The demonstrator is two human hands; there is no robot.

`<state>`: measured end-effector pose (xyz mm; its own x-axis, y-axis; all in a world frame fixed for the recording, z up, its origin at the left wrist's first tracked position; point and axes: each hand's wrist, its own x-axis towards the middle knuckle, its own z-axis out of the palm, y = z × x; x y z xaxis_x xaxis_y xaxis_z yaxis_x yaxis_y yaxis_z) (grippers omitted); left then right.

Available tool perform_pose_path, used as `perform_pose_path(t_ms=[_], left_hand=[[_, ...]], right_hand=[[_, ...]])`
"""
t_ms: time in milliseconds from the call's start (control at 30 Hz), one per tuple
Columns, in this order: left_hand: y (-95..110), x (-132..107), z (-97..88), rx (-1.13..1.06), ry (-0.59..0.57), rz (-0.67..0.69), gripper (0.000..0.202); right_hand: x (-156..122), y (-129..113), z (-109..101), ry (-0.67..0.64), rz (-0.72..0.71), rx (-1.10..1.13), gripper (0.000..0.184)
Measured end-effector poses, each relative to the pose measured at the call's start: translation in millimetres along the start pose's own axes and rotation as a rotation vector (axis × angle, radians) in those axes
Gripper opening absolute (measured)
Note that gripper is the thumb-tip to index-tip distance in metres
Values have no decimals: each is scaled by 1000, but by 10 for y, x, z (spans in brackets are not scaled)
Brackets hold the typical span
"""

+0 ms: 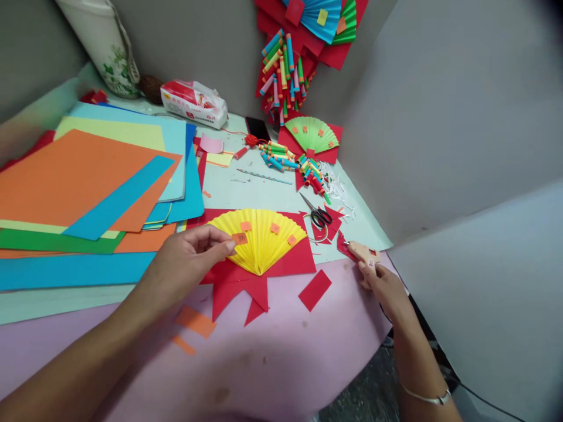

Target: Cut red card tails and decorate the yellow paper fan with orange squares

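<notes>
Between the thumb and fingers of my left hand (193, 258) is a small orange paper square (239, 238) with dark marks on it. It is over the left part of a yellow pleated paper fan (259, 249), which bears several other orange squares. Under the fan lies red paper (285, 261) with pointed pieces hanging at its front. At the right table edge my right hand (382, 284) is closed around a beige glue gun (364, 253), its nozzle pointing left over a red paper scrap (345, 246). A loose red paper rectangle (315, 290) lies between the hands.
Black-handled scissors (320, 218) lie behind the glue gun. Stacked coloured paper (88, 176) covers the left side. Rolled paper tubes (277, 155), a pencil (264, 176), a green fan (312, 135) and a tissue pack (194, 104) sit farther back. Walls border the back and right.
</notes>
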<state>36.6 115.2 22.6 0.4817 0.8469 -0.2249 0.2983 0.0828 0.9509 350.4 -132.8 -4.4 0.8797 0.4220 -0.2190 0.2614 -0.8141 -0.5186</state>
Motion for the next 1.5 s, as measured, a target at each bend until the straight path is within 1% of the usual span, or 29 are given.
perform_pose_path(t_ms=[67, 133, 200, 267, 333, 400, 467, 500, 567, 633, 700, 800, 967, 1067, 1300, 1500], left_hand=[[10, 12, -11, 4, 9, -32, 24], [18, 13, -11, 16, 8, -40, 23], [12, 4, -6, 25, 8, -26, 23], [-12, -13, -1, 27, 5, -22, 24], [-44, -34, 3, 24, 5, -25, 25], [-72, -57, 6, 11, 2, -33, 23], [-84, -79, 9, -17, 1, -39, 21], [-83, -87, 10, -32, 0, -45, 21], [-75, -97, 11, -56, 3, -59, 21], [-70, -98, 7, -73, 8, -73, 22], [-72, -93, 0, -86, 17, -86, 22], [-80, -83, -8, -89, 24, -109, 22], [-86, -67, 8, -95, 43, -139, 19], [-100, -56, 20, -103, 54, -143, 17], [-94, -47, 23, -131, 66, -174, 18], [-104, -36, 25, -140, 66, -180, 21]], right_hand=[[-49, -74, -50, 81, -41, -205, 46], [-130, -180, -71, 206, -146, -283, 44], [-251, -346, -39, 300, -319, -183, 40], [-403, -589, 58, 317, -529, 2, 31], [-554, -892, 213, 200, -717, 85, 19], [-666, -1206, 409, 53, -852, 156, 12], [-715, -1480, 617, -67, -960, 209, 10], [-716, -1592, 716, -102, -1006, 218, 10], [-689, -1763, 889, -150, -1055, 223, 8], [-645, -1881, 1013, -170, -1048, 214, 7], [-608, -1970, 1089, -202, -1005, 194, 7], [-574, -2077, 1148, -267, -954, 159, 8], [-533, -2209, 1202, -362, -939, 80, 12], [-505, -2259, 1222, -415, -927, 60, 15], [-472, -2292, 1227, -498, -885, 115, 18], [-479, -2300, 1228, -541, -857, 134, 19]])
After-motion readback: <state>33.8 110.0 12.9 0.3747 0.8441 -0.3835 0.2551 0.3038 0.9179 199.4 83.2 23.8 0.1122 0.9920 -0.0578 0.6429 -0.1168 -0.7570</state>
